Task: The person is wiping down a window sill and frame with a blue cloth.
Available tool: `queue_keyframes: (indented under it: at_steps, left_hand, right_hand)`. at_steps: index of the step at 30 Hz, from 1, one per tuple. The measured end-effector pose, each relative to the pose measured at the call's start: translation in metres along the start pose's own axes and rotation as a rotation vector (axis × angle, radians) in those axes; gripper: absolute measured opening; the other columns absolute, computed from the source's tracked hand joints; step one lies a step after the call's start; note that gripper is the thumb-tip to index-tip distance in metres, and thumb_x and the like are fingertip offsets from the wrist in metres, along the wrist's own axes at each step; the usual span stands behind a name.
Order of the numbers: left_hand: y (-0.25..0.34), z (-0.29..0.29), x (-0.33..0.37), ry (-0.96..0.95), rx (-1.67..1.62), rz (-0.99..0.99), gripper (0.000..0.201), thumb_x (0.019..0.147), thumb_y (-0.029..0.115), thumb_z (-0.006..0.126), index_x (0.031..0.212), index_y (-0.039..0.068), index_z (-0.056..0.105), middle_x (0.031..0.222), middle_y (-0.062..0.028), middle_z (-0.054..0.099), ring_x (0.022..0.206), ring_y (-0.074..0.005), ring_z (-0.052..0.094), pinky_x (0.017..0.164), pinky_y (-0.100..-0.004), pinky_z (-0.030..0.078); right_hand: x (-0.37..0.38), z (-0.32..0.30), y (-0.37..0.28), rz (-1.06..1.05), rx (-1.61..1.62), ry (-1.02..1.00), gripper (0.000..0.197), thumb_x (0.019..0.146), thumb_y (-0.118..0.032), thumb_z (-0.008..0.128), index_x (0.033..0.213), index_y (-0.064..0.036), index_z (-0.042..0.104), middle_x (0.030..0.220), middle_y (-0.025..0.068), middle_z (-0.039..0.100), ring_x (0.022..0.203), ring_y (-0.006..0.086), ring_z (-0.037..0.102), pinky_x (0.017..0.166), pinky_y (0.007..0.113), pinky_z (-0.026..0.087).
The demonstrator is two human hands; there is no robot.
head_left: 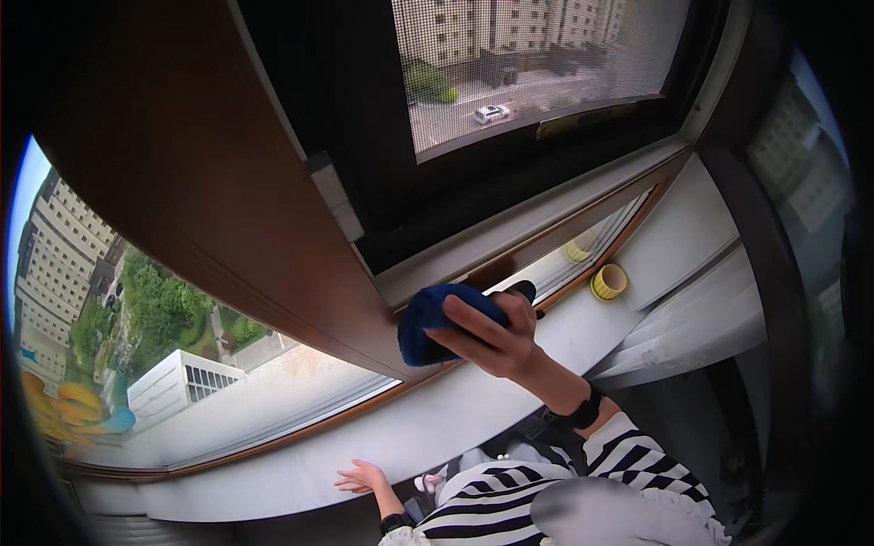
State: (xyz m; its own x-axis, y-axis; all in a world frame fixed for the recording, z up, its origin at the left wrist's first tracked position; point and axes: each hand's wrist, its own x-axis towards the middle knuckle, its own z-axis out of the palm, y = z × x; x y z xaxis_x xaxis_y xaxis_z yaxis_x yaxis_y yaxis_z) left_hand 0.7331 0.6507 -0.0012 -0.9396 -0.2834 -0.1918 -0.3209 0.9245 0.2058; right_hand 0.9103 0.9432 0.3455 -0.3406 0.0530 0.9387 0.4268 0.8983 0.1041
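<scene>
My right hand [499,338] is wrapped round a dark blue fuzzy cleaning brush [455,300], fingers across its back. A black end of the brush sticks out past the thumb side. Its blue pile is close to the lower end of the brown window post [300,264]; whether it touches cannot be made out. Lower and to the left, my left hand [362,476] holds nothing, its fingers spread at the near edge of the white windowsill [300,464].
A yellow ribbed pot [608,282] stands on the sill at the right, beside white sheer fabric [692,337]. Ahead is a dark-framed screen window [546,73]. A brown-edged glass pane [300,400] is at the left, with colourful decorations [77,409] on it.
</scene>
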Motion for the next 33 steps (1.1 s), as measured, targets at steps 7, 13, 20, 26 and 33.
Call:
queue_keyframes:
  at_steps: [7, 13, 20, 26, 33]
  left_hand:
    - [-0.025, -0.013, -0.032, -0.062, -0.12, -0.215, 0.059, 0.083, 0.037, 0.038, 0.128, 0.004, 0.019, 0.134, -0.0251, -0.003, 0.125, -0.0379, -0.005, 0.097, -0.0506, 0.01]
    - [-0.032, -0.012, -0.052, -0.041, -0.223, -0.238, 0.06, 0.083, 0.037, 0.039, 0.127, 0.002, 0.017, 0.134, -0.0237, -0.007, 0.125, -0.0372, -0.006, 0.097, -0.0505, 0.012]
    - [-0.044, 0.028, -0.059, -0.281, -0.284, -0.051, 0.079, 0.08, 0.034, 0.044, 0.126, -0.009, -0.003, 0.133, -0.0265, -0.011, 0.125, -0.0351, -0.006, 0.102, -0.0374, 0.003]
    - [-0.062, 0.027, -0.063, -0.292, -0.208, 0.127, 0.088, 0.076, 0.039, 0.05, 0.128, -0.002, -0.008, 0.134, -0.0235, -0.013, 0.125, -0.0335, -0.009, 0.102, -0.0381, 0.004]
    - [-0.063, 0.022, -0.065, -0.326, -0.142, 0.168, 0.09, 0.076, 0.043, 0.049, 0.129, 0.0, -0.01, 0.134, -0.021, -0.014, 0.126, -0.0317, -0.011, 0.102, -0.0408, 0.005]
  right_hand:
    - [-0.034, -0.041, 0.092, 0.385, -0.165, 0.164, 0.049, 0.055, 0.009, 0.051, 0.1, -0.0083, 0.058, 0.113, 0.0121, 0.051, 0.078, 0.0228, 0.045, 0.063, 0.029, 0.041]
    - [-0.004, -0.032, 0.011, 0.122, 0.304, 0.027, 0.035, 0.065, -0.009, 0.061, 0.099, -0.0156, 0.06, 0.112, 0.0024, 0.053, 0.07, 0.0147, 0.044, 0.059, 0.023, 0.038]
    - [-0.002, 0.007, -0.04, 0.046, 0.255, -0.048, 0.037, 0.068, -0.016, 0.063, 0.104, -0.0239, 0.058, 0.119, -0.0077, 0.047, 0.066, 0.0108, 0.042, 0.056, 0.018, 0.038]
    - [-0.041, 0.001, -0.034, 0.05, 0.347, -0.302, 0.044, 0.063, -0.012, 0.064, 0.105, -0.023, 0.057, 0.12, -0.0071, 0.045, 0.066, 0.0114, 0.041, 0.057, 0.02, 0.038]
    - [0.016, -0.002, -0.02, 0.055, 0.387, -0.049, 0.048, 0.057, -0.018, 0.071, 0.103, -0.0186, 0.058, 0.119, -0.0024, 0.047, 0.065, 0.0122, 0.043, 0.055, 0.019, 0.039]
